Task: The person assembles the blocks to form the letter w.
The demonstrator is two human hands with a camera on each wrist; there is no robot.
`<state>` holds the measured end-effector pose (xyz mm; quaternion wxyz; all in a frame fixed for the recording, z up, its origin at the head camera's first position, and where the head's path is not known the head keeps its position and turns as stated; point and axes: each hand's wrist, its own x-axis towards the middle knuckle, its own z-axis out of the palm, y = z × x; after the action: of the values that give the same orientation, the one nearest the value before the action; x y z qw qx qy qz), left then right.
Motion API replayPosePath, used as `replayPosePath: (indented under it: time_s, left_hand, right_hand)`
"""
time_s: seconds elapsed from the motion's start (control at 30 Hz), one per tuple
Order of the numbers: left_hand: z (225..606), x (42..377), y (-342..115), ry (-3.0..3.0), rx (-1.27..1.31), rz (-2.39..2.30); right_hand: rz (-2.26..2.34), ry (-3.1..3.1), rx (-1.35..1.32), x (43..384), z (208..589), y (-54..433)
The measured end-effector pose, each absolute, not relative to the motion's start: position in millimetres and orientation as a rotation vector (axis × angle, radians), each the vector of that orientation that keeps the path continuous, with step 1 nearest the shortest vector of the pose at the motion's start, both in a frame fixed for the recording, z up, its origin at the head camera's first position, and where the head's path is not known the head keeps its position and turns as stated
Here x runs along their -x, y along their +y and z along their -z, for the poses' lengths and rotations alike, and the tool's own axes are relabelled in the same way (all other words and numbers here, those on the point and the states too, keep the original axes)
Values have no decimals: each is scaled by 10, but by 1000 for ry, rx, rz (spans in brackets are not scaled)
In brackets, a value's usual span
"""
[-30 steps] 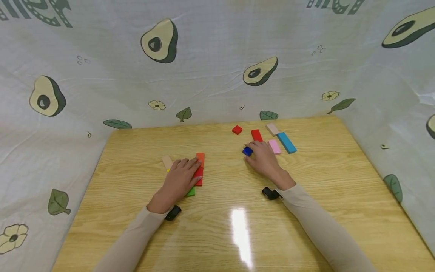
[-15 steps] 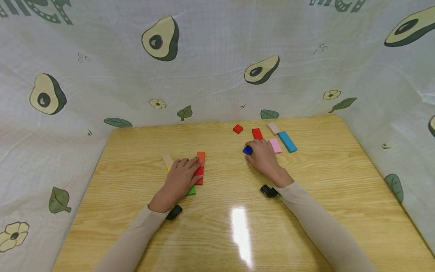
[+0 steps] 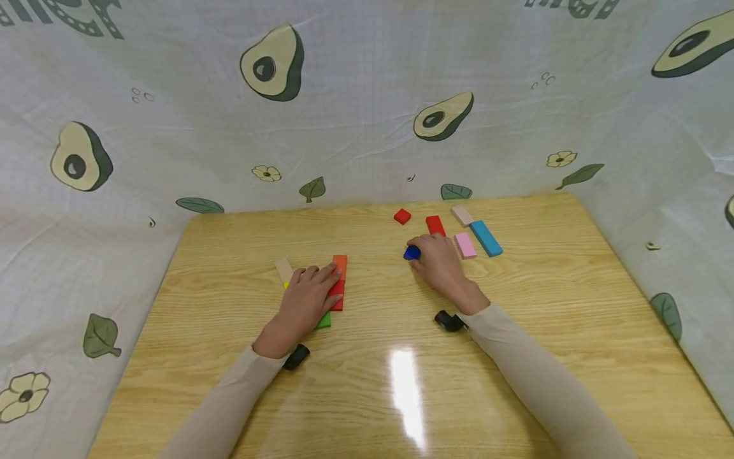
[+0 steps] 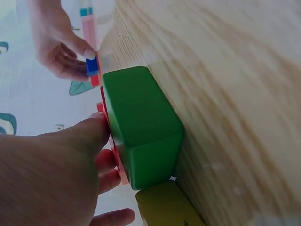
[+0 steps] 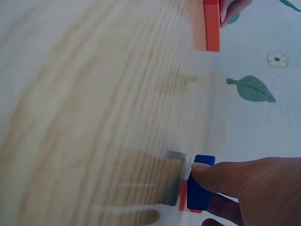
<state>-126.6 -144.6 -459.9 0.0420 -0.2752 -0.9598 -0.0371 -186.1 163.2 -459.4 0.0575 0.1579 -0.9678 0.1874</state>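
My right hand point(image 3: 440, 264) pinches a small blue block point(image 3: 411, 252) between thumb and fingers. In the right wrist view the blue block point(image 5: 201, 182) stands a little apart from its reflection on the tabletop. My left hand point(image 3: 304, 303) rests over a group of blocks, its fingers loosely extended. Its fingertips touch an orange block point(image 3: 340, 266) and a red block point(image 3: 337, 296) laid end to end. A green block point(image 3: 324, 320) shows beside the palm, large and near in the left wrist view. The hand partly hides a yellow block point(image 4: 167, 205) and a beige block point(image 3: 283, 269).
Beyond the right hand lie a red square block point(image 3: 402, 217), a red oblong block point(image 3: 436, 225), a pink block point(image 3: 465, 245), a pale block point(image 3: 462, 215) and a long blue block point(image 3: 486, 238). A printed cloth point(image 3: 355, 127) borders the wooden table point(image 3: 355, 395).
My right hand has shifted slightly left with the blue block, away from the red oblong block. My left hand stays on its blocks.
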Motion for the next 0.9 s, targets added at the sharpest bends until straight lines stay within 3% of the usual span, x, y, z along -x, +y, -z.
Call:
replayPosePath:
  time_s: [0.9]
  left_hand:
    - [4565, 1275, -1428, -2985, 833, 67]
  right_hand:
    - [-540, -2914, -764, 1982, 4550, 929]
